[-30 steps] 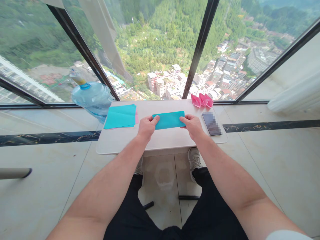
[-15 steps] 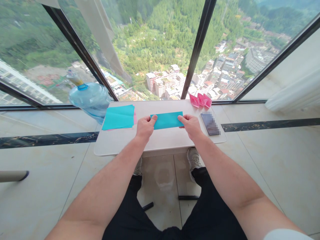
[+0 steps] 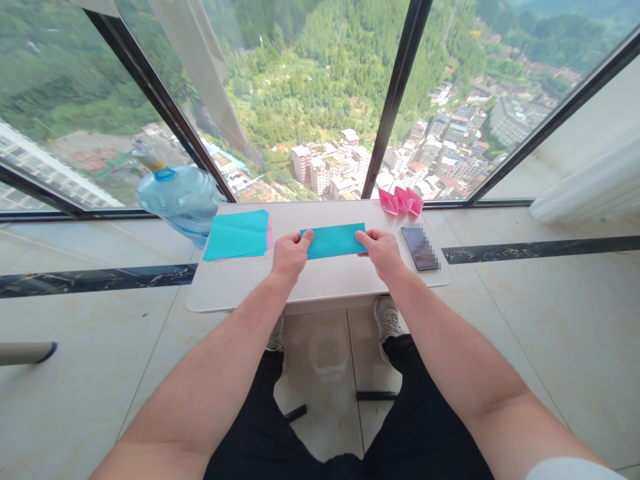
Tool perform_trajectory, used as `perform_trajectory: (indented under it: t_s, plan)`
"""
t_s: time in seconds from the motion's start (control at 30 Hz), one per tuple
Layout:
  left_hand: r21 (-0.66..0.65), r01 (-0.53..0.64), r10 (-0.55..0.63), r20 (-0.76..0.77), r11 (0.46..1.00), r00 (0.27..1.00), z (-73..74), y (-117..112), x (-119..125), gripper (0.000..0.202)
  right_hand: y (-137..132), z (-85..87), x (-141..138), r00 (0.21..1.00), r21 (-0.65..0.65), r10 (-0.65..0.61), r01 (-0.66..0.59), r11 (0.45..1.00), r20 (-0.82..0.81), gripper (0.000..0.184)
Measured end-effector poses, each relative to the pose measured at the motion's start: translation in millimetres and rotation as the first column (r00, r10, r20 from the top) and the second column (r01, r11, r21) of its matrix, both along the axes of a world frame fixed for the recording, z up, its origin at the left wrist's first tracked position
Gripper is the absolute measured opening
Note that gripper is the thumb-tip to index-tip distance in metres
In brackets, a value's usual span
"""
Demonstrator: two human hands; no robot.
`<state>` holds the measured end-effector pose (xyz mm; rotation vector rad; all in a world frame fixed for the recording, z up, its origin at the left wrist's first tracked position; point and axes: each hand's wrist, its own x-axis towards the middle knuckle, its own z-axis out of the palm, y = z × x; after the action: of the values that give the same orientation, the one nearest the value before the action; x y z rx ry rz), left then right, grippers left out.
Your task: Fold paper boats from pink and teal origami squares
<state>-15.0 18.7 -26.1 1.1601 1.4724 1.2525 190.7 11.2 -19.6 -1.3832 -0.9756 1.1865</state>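
A folded strip of turquoise paper (image 3: 334, 241) is stretched between my two hands over the small white table (image 3: 325, 285). My left hand (image 3: 292, 252) pinches its left end, thumb on top. The right end is gripped by my right hand (image 3: 381, 249) in the same way. The fingers underneath the paper are mostly hidden. To the left of my left hand lies a stack of turquoise paper sheets (image 3: 237, 235), with a pink edge showing beneath it.
Pink folded paper shapes (image 3: 401, 201) stand at the table's back right corner. A phone (image 3: 421, 248) lies in front of them. Beyond the table's left end leans a large blue water jug (image 3: 180, 197). Tall windows with a dark frame (image 3: 397, 100) rise behind the table.
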Motion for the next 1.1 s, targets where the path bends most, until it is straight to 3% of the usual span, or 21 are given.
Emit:
perform_trajectory:
  t_s: [0.5,0.77,1.1]
  plan:
    - [-0.016,-0.018,0.018,-0.013,1.000,1.000,0.8,-0.9,1.9,0.044,0.1,1.3,-0.5,1.000,0.010,-0.019,0.019,1.000,0.010,0.041]
    - [-0.057,-0.045,0.050,0.081,0.997,0.996,1.4,0.1,1.7,0.043,0.2,0.9,-0.4,1.000,0.014,-0.021,0.021,1.000,0.015,0.041]
    - [-0.026,-0.016,0.016,-0.003,1.000,1.000,-4.4,2.4,0.3,0.042,1.1,0.9,-0.6,0.993,0.065,-0.035,0.028,0.998,0.111,0.035]
